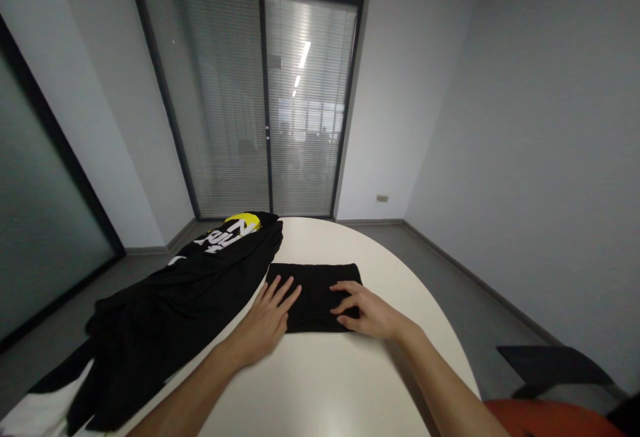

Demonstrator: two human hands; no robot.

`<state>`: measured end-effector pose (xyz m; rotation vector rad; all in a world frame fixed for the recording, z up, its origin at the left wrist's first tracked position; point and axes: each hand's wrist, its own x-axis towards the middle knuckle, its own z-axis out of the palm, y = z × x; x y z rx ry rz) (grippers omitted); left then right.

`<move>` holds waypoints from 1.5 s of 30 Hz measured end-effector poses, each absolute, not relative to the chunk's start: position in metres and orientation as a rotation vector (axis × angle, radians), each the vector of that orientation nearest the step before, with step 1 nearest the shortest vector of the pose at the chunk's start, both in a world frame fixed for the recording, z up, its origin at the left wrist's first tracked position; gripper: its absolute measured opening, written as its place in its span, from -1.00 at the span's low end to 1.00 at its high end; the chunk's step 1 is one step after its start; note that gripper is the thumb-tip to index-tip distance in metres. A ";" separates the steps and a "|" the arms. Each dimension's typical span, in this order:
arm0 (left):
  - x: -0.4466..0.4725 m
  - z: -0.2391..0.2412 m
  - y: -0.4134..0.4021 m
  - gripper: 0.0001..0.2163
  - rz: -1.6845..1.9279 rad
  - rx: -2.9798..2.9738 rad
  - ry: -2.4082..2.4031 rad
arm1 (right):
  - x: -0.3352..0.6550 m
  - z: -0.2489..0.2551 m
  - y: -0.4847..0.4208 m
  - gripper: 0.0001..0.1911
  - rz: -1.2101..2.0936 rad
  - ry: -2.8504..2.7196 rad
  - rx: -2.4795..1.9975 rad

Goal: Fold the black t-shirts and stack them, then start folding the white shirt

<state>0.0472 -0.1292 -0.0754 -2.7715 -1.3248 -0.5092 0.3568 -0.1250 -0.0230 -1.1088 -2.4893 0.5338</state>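
A black garment folded into a small rectangle (316, 285) lies on the white oval table (320, 377). My left hand (267, 317) rests flat on its left edge, fingers spread and open. On the garment's right part lies my right hand (364, 309), fingers stretched and slightly curved, pressing the cloth. Neither hand holds anything.
A heap of black clothes (165, 317) with white and yellow print covers the table's left side, with white cloth (35, 410) at the near left corner. An orange chair (555, 420) stands at the near right. Glass doors with blinds (260, 97) are behind the table.
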 end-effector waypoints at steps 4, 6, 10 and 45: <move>0.047 -0.077 -0.129 -0.39 -0.486 -2.764 -1.422 | 0.356 -0.021 -0.126 -0.83 0.588 -2.438 -1.137; 0.047 -0.078 -0.128 -0.42 -0.490 -2.781 -1.435 | 0.354 -0.018 -0.127 -0.85 0.560 -2.444 -1.131; 0.048 -0.078 -0.129 -0.42 -0.512 -2.804 -1.468 | 0.336 -0.014 -0.131 -0.77 0.363 -2.458 -1.143; 0.106 -0.085 -0.072 -0.50 -0.531 -2.390 -1.799 | 0.290 -0.058 -0.090 -0.35 0.062 -1.942 -1.968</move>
